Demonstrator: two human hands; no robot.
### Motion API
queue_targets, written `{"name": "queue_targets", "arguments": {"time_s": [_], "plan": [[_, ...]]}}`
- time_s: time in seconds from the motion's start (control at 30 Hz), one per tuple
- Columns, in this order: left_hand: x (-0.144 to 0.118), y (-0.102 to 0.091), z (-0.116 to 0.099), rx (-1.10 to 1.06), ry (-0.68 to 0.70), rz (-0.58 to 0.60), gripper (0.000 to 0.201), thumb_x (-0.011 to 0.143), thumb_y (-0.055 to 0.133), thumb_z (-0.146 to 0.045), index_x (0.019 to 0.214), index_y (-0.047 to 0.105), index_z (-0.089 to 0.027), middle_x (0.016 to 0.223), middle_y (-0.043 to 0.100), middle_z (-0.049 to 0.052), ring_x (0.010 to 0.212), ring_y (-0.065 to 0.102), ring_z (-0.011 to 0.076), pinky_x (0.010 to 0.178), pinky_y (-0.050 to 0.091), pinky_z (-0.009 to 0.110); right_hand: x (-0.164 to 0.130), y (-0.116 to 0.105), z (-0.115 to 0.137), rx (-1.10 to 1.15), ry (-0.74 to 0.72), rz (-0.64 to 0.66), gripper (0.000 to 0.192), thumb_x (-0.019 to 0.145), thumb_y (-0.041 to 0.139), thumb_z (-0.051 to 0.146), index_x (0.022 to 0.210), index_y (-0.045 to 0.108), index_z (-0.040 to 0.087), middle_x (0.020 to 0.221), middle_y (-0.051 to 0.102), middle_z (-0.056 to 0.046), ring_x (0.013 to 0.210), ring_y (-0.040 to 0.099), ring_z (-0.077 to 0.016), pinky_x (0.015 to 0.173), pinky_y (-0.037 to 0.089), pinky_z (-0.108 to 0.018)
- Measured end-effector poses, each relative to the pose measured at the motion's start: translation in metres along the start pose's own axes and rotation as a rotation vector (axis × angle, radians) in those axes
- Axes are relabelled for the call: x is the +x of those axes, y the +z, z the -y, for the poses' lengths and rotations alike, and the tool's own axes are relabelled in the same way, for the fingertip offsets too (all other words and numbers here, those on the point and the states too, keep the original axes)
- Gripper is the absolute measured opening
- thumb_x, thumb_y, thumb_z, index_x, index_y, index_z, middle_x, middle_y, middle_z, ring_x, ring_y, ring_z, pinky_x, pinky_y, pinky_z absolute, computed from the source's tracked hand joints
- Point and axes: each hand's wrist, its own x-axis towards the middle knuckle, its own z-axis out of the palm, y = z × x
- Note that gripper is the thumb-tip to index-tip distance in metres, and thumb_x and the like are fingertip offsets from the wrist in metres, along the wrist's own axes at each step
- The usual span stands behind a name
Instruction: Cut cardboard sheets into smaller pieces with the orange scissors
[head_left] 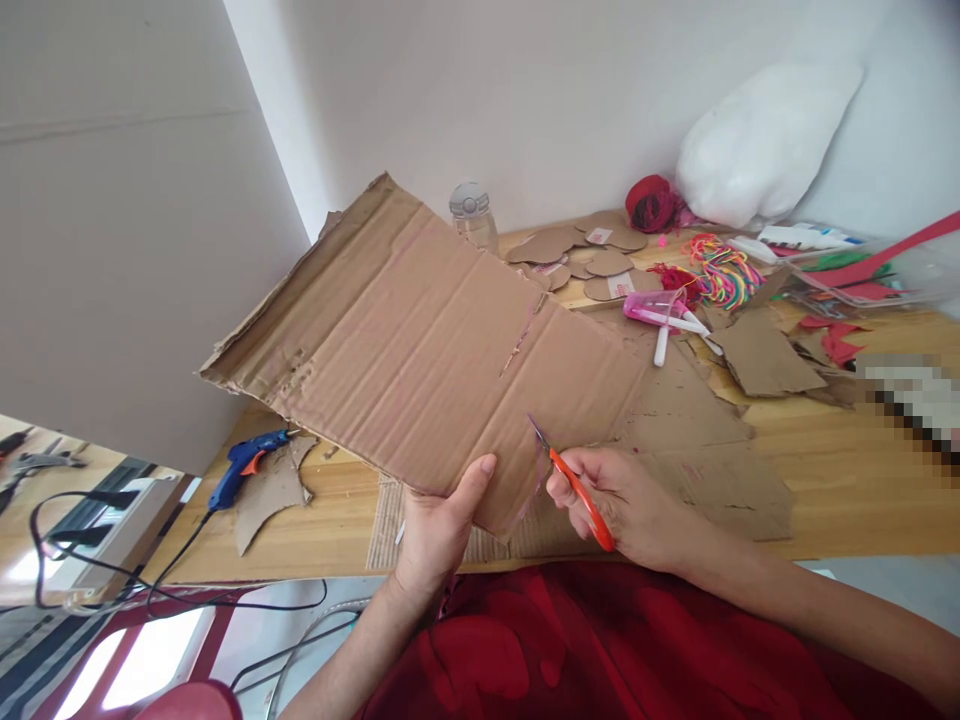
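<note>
cardboard (420, 350) brown, creased, torn edges; scissors (574, 485) orange-handled

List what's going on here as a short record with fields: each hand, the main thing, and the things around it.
left hand: grips the near edge of the cardboard sheet, holding it tilted above the table
right hand: holds orange-handled scissors, blades at the sheet's near edge
left of sheet: blue glue gun on the table
behind sheet: clear jar, cardboard cutouts
right side: coloured cords, cardboard scraps
</note>
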Motion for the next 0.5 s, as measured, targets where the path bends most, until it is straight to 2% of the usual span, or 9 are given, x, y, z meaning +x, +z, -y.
{"name": "queue_targets", "arguments": {"time_s": [0.23,0.5], "plan": [[-0.0002,-0.0006,0.0053,-0.048,0.002,-0.006,0.075,0.074,0.086,-0.028,0.142,0.055,-0.025,0.121,0.074,0.008,0.114,0.069,0.0247,0.098,0.056,0.035,0.0018,0.0042,0.0011,0.052,-0.019,-0.005,0.061,0.081,0.054,0.081,0.070,0.047,0.022,0.056,0.043,0.004,0.050,0.040,-0.0113,0.048,0.029,-0.025],[0.0010,0.0002,0.0055,-0.031,0.021,-0.001,0.073,0.074,0.086,-0.028,0.140,0.057,-0.024,0.122,0.073,0.010,0.117,0.068,0.0253,0.099,0.057,0.035,0.0018,0.0037,-0.0017,-0.023,0.069,-0.043,0.045,0.093,0.057,0.059,0.072,0.052,0.020,0.054,0.043,0.005,0.048,0.038,-0.0103,0.048,0.025,-0.025]]}}
